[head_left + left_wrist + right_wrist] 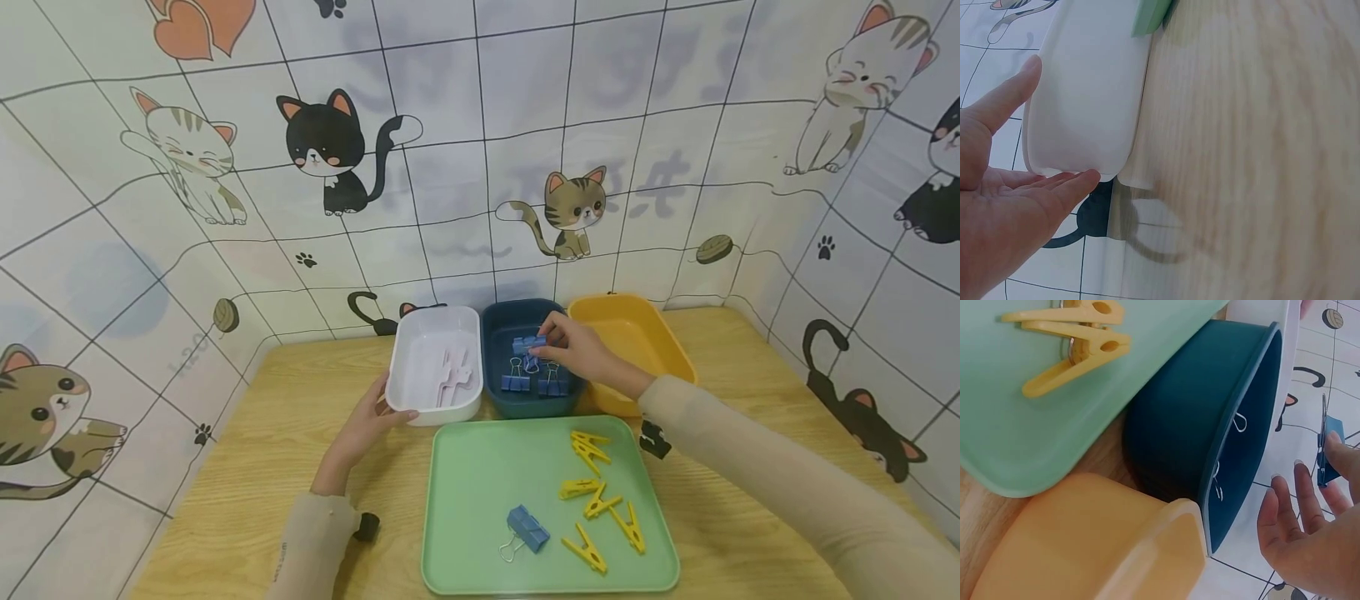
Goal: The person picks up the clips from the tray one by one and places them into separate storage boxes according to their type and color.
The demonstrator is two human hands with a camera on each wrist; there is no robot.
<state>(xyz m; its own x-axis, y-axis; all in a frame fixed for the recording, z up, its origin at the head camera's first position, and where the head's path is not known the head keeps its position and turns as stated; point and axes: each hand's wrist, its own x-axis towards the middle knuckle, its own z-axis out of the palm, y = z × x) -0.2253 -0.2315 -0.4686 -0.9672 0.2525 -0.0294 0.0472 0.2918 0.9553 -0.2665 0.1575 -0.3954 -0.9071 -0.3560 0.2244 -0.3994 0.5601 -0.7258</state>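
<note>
My right hand point(573, 343) is over the dark blue bin point(495, 333), pinching a blue binder clip point(1333, 447) between thumb and index finger; the other fingers are spread. Inside that bin lie several more blue binder clips point(516, 382). On the left, my left hand point(372, 427) rests against the corner of the white bin point(405, 402), thumb at the front and fingers along the side, mostly straight in the left wrist view. White clips point(453, 379) lie in the white bin. One blue binder clip point(529, 528) lies on the green tray point(480, 483).
Several yellow clothespins point(585, 550) lie on the right half of the tray. A yellow bin point(678, 354) stands right of the blue one. The three bins sit side by side on the wooden table point(315, 367), close to the cat-patterned wall covering point(450, 192).
</note>
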